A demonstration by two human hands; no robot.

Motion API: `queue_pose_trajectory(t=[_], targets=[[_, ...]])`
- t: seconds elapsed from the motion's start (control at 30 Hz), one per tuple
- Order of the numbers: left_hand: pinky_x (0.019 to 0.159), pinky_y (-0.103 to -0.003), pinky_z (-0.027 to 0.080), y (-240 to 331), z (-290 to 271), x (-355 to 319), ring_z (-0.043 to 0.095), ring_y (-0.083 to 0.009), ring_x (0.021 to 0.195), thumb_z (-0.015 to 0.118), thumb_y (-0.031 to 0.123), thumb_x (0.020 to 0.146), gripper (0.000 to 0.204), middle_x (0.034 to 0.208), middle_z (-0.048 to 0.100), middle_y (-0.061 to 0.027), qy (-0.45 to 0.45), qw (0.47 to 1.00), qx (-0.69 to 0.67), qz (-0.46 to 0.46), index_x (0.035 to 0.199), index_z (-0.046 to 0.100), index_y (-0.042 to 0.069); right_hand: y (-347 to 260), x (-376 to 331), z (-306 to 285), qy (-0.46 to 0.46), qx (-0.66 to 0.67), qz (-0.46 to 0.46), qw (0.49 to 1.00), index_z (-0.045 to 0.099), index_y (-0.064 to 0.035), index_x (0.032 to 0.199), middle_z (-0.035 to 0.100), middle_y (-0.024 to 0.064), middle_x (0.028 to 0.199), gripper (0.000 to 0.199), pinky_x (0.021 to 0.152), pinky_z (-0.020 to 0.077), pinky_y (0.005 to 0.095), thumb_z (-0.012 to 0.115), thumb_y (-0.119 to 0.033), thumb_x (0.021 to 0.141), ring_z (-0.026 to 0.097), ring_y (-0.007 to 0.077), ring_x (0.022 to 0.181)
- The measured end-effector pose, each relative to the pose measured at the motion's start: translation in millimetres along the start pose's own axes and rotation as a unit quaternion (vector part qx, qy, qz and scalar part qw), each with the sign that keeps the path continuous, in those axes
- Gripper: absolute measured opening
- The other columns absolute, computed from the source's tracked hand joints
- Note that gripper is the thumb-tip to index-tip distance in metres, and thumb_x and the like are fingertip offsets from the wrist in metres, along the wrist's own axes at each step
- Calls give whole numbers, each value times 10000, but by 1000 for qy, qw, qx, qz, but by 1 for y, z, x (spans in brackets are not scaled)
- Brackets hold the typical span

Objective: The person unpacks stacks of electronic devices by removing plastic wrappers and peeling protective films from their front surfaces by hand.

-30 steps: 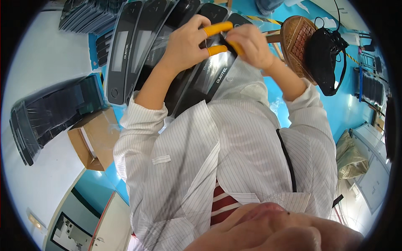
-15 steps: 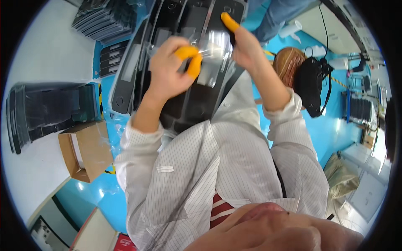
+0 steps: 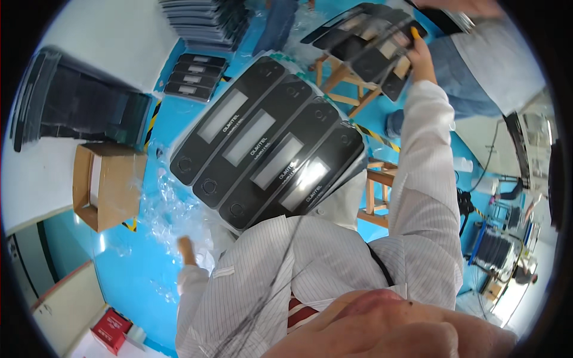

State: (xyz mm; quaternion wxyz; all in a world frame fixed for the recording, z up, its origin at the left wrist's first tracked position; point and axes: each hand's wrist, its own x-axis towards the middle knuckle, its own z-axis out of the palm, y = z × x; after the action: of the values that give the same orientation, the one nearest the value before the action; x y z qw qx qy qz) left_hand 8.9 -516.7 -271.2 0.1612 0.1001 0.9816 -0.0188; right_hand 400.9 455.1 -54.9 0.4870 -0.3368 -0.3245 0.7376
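Note:
A set of long black panels (image 3: 256, 146) with pale windows and round marks lies side by side across my lap, slanting up to the right. My right hand (image 3: 421, 59) is stretched far to the upper right, a yellow-orange cover on one finger. That extended finger rests at the right edge of a second group of black panels (image 3: 373, 45), its other fingers partly hidden. Low on the left, my left hand (image 3: 187, 250) is blurred beside crumpled clear plastic film (image 3: 179, 209). Whether it holds any of that film I cannot make out.
A wooden stool (image 3: 337, 80) stands under the second group of panels. Another person's blurred hand (image 3: 459, 7) is at the top right. Stacked dark trays (image 3: 206, 24), four-sided cardboard box (image 3: 119, 185) and red box (image 3: 111, 330) are on the left. Another wooden stool (image 3: 376, 194) is at right.
Both hands have left the panels on my lap, where clear film was being handled. My left hand swung down and left; my right reached to the upper right. The view has shifted.

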Motion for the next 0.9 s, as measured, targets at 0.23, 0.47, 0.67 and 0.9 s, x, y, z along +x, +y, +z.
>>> queue_pose_trajectory(t=[0.23,0.47,0.67,0.9], targets=[[649,-431,496,-25,44,-74,616,-311,683,538,166,857,208,782,652,-164,-272,957,76,59,834,651,-8,-2,-57,-19,109,-345,14,932,560,-76,1202,627,166,1079,263,746,551,466,556,-105,941,647,288,921],[562,-458,514,84,-194,-59,646,-293,579,557,108,793,158,687,665,-148,-533,801,255,98,786,679,9,102,-237,152,-182,-613,-370,674,676,-67,1093,673,86,1060,260,830,485,287,599,-76,845,647,190,982],[678,-271,485,274,-325,-39,637,-155,733,583,54,906,116,811,668,-103,-140,745,-355,547,993,646,10,163,-318,227,-249,-690,-453,507,621,-75,1179,607,61,1192,422,902,478,353,606,6,765,580,258,1075],[747,-402,503,507,-289,-4,606,-339,881,605,130,866,254,997,605,-178,259,610,-241,709,1074,623,-15,164,-319,217,-231,-689,-464,507,629,-85,1130,609,49,1127,456,918,466,366,670,-3,683,560,265,1033]])
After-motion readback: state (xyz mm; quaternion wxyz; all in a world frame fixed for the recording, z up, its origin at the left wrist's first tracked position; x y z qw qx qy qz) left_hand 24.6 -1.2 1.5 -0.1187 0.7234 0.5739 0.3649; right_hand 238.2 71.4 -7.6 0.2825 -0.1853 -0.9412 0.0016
